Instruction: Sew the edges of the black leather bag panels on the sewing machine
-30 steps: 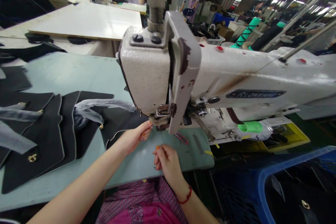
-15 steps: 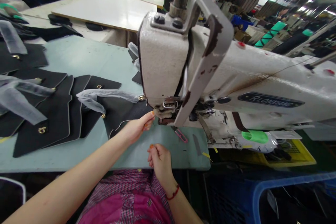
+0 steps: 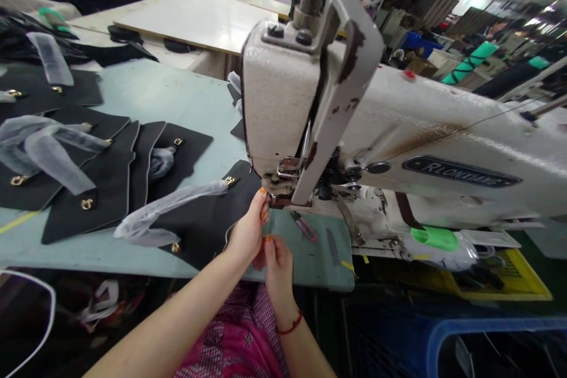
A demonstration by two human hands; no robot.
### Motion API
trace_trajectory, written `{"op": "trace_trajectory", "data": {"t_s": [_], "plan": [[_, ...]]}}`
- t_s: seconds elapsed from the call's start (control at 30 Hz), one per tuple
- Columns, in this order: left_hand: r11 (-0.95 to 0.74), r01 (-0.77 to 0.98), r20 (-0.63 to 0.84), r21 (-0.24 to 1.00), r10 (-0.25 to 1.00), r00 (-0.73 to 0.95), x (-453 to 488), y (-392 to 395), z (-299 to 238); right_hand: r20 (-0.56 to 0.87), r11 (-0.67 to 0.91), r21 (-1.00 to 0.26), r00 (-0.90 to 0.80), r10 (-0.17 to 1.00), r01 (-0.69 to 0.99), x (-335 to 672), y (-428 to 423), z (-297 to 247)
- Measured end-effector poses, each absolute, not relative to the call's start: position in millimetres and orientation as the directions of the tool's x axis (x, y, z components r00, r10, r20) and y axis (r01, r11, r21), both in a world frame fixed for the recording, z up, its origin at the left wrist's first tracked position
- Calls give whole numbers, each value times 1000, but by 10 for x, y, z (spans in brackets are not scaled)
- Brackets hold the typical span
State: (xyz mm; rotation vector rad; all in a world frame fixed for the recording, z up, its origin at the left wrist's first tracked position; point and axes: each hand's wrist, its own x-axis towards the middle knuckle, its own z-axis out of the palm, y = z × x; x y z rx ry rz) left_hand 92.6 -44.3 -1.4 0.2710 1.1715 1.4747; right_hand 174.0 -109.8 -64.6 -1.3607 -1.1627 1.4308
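Observation:
A black leather-like bag panel [image 3: 208, 218] lies on the sewing machine's bed, its right end under the machine head [image 3: 283, 106]. A strap wrapped in white film [image 3: 172, 204] is fixed to it by gold buckles. My left hand [image 3: 248, 227] pinches the panel's edge close to the presser foot, thumb pointing up at it. Just below and right, my right hand [image 3: 279, 260] is closed, its fingertips near my left hand; whatever it holds is hidden. Pink-handled thread snips [image 3: 305, 227] lie right of my hands.
Several more black panels with wrapped straps [image 3: 97, 189] overlap on the pale green table [image 3: 177, 91] at left. A metal strip [image 3: 332, 247] lies near the table's front right corner. Below stand a blue crate [image 3: 434, 331] and a yellow basket [image 3: 527, 277]. People are at work behind the machine.
The panel has swung round, its strap end coming toward me to the table's front edge. My left hand has come slightly nearer, and my right hand has risen to meet it.

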Motion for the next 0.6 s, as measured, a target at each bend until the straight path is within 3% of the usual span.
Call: {"op": "trace_trajectory", "data": {"t_s": [0.13, 0.27, 0.4, 0.47, 0.53, 0.6], "plan": [[188, -607, -488, 772, 788, -376, 1108, -458, -11, -141, -142, -990, 77, 987, 6, 1783, -971, -509], [169, -479, -397, 862, 811, -429, 1204, -832, 77, -120, -121, -993, 57, 991, 5, 1783, -828, -283], [222, -324, -285, 920, 945, -160, 819, -1404, 491, -225, -227, -963, -35, 974, -144, 1644, -681, -108], [101, -117, -118, 988, 983, -144, 403, -1380, 782, -246, -260, -950, -95, 965, -175, 1532, -616, -62], [-22, 231, 77, 973, 970, -231, -18, -1025, 1019, -242, -256, -957, -115, 964, -136, 1416, -566, -43], [-34, 430, 50, 902, 998, -25, -300, -460, 1132, -221, -225, -973, -76, 972, -52, 1317, -537, -45]]}}
